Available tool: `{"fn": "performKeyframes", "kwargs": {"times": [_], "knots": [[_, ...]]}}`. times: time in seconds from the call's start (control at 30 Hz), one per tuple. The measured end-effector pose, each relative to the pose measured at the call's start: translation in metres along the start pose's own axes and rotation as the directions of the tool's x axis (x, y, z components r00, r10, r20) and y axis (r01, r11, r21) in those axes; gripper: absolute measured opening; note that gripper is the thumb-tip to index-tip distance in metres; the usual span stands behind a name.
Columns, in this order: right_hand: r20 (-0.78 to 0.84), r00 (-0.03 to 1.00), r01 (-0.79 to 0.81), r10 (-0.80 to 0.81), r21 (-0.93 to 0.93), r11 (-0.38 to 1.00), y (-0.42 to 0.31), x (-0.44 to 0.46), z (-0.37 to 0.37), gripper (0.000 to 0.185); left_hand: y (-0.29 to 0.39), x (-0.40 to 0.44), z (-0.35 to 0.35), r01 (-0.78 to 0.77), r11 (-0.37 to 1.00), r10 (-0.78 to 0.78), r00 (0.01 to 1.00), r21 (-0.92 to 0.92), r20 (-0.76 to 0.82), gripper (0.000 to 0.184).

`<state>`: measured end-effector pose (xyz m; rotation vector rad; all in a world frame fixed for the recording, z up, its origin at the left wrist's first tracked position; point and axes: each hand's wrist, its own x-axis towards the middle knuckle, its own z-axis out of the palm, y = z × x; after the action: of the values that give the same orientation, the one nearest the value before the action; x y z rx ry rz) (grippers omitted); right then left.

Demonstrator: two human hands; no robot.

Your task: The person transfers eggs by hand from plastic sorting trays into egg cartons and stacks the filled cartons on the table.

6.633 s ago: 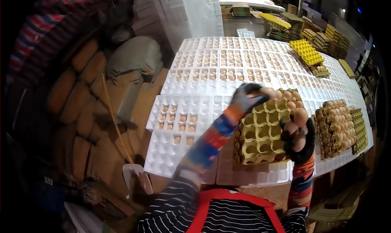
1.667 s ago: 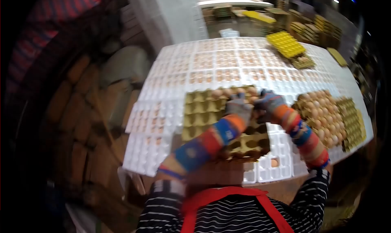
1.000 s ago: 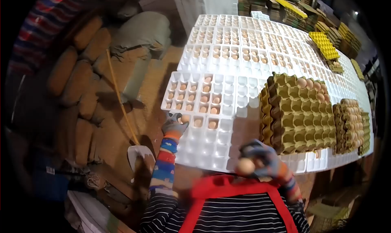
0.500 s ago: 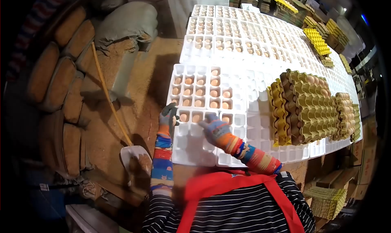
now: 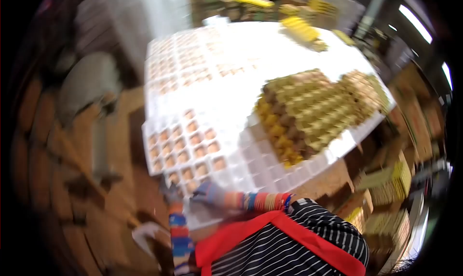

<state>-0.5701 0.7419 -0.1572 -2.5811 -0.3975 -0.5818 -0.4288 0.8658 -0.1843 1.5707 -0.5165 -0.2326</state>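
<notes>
The view is smeared by motion. My left hand [image 5: 172,190], in a grey glove, is at the left edge of the white foam tray [image 5: 226,172], beside its lower eggs. Just right of it, my right hand [image 5: 206,194] lies over the tray's lower cells, below an egg [image 5: 191,185]. Blur hides the fingers of both hands and anything they hold. Rows of eggs [image 5: 182,156] sit in the tray's left part. To the right rises a stack of olive pulp trays [image 5: 313,109], with some eggs at its top edge.
Egg-filled pulp trays [image 5: 361,90] stand right of the stack. A yellow tray [image 5: 300,29] lies at the back. Left of the table are a scoop [image 5: 147,233] with a long handle and a grey sack [image 5: 90,83]. Stacked trays [image 5: 386,187] stand at lower right.
The view has swung and tilted, shifting the table leftward. Since half a second ago my right hand has come down and closer to my left. Earlier, eggs showed in both hands, and the left cells held fewer eggs.
</notes>
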Motion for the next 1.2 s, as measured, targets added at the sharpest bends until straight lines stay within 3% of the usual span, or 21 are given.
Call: {"fn": "performKeyframes", "kwargs": {"times": [0.03,0.07,0.13,0.2,0.27,0.33,0.4,0.43,0.53,0.6,0.7,0.73,0.8,0.87,0.9,0.97,1.07,1.1,1.13,1.17,1.2], "knots": [[-0.136,0.991,0.000,-0.005,-0.033,0.999,-0.008,0.001,-0.028,0.030,-0.014,0.004,-0.007,0.068,0.984,-0.073,0.997,0.164,0.030,0.045],[-0.187,0.979,-0.078,0.077,0.003,0.997,-0.016,0.001,-0.057,0.029,-0.001,-0.005,0.001,0.009,0.881,0.022,0.998,0.473,-0.061,0.050],[-0.284,0.935,-0.151,0.212,0.224,0.963,-0.022,-0.007,-0.113,0.029,0.031,-0.015,0.008,-0.060,0.664,0.005,0.997,0.745,0.076,0.051],[-0.394,0.908,-0.114,0.146,0.102,0.988,-0.017,-0.022,-0.201,0.030,0.043,-0.012,0.010,-0.224,0.430,-0.119,0.946,0.875,0.300,0.049],[-0.404,0.903,-0.190,0.144,-0.075,0.979,-0.015,-0.039,-0.311,0.025,0.041,-0.010,0.020,-0.149,0.374,-0.184,0.955,0.916,0.230,0.043],[-0.496,0.800,-0.513,0.337,-0.276,0.813,0.028,-0.096,-0.371,0.026,0.065,-0.003,0.036,-0.120,0.240,-0.234,0.956,0.963,0.178,0.036],[-0.514,0.722,-0.668,0.463,-0.345,0.659,0.080,-0.144,-0.422,0.037,0.079,0.009,0.052,-0.056,0.076,-0.448,0.890,0.996,0.084,0.033],[-0.443,0.776,-0.620,0.449,-0.404,0.672,0.101,-0.151,-0.437,0.039,0.087,0.012,0.064,-0.030,-0.008,-0.540,0.842,1.000,0.021,0.033],[-0.158,0.898,-0.432,0.411,-0.498,0.752,0.170,-0.167,-0.459,0.049,0.137,0.017,0.108,0.019,0.342,-0.395,0.910,0.939,0.126,0.033],[-0.066,0.965,-0.240,0.253,-0.610,0.755,0.187,-0.157,-0.459,0.045,0.161,0.033,0.157,-0.152,0.877,0.014,0.956,0.455,0.293,0.032],[0.028,0.849,-0.508,0.528,-0.231,0.829,0.202,-0.161,-0.489,0.032,0.252,0.051,0.272,-0.542,0.809,0.398,0.790,0.228,0.467,0.035],[-0.099,0.727,-0.630,0.680,0.298,0.717,0.212,-0.174,-0.493,0.024,0.265,0.060,0.307,-0.628,0.756,0.459,0.710,0.185,0.534,0.044],[-0.211,0.687,-0.529,0.695,0.509,0.678,0.219,-0.194,-0.509,0.029,0.291,0.066,0.373,-0.758,0.566,0.433,0.608,0.325,0.665,0.050],[-0.126,0.811,-0.489,0.571,0.387,0.781,0.214,-0.188,-0.501,0.046,0.284,0.072,0.415,-0.765,0.353,0.218,0.627,0.539,0.748,0.062],[-0.121,0.889,-0.446,0.441,-0.012,0.895,0.208,-0.189,-0.497,0.049,0.261,0.084,0.428,-0.773,0.332,0.208,0.619,0.540,0.758,0.061],[0.147,0.903,-0.290,0.404,-0.487,0.824,0.211,-0.168,-0.487,0.028,0.268,0.088,0.441,-0.716,0.430,0.144,0.655,0.549,0.741,0.049],[0.002,0.947,-0.287,0.322,-0.447,0.847,0.244,-0.161,-0.454,0.012,0.264,0.088,0.434,-0.535,0.736,0.202,0.757,0.414,0.621,0.036],[-0.007,0.938,-0.308,0.346,-0.472,0.826,0.239,-0.161,-0.455,0.013,0.250,0.098,0.432,-0.626,0.711,0.399,0.734,0.319,0.550,0.031],[-0.011,0.935,-0.314,0.354,-0.491,0.813,0.228,-0.161,-0.463,0.014,0.233,0.112,0.433,-0.519,0.847,0.406,0.775,0.120,0.485,0.028],[-0.057,0.923,-0.373,0.381,-0.385,0.844,0.215,-0.165,-0.476,0.016,0.240,0.113,0.431,-0.242,0.964,0.265,0.856,-0.109,0.444,0.024],[-0.097,0.910,-0.413,0.403,-0.266,0.871,0.207,-0.168,-0.482,0.018,0.199,0.152,0.423,-0.530,0.843,0.526,0.780,-0.090,0.338,0.020]]}}
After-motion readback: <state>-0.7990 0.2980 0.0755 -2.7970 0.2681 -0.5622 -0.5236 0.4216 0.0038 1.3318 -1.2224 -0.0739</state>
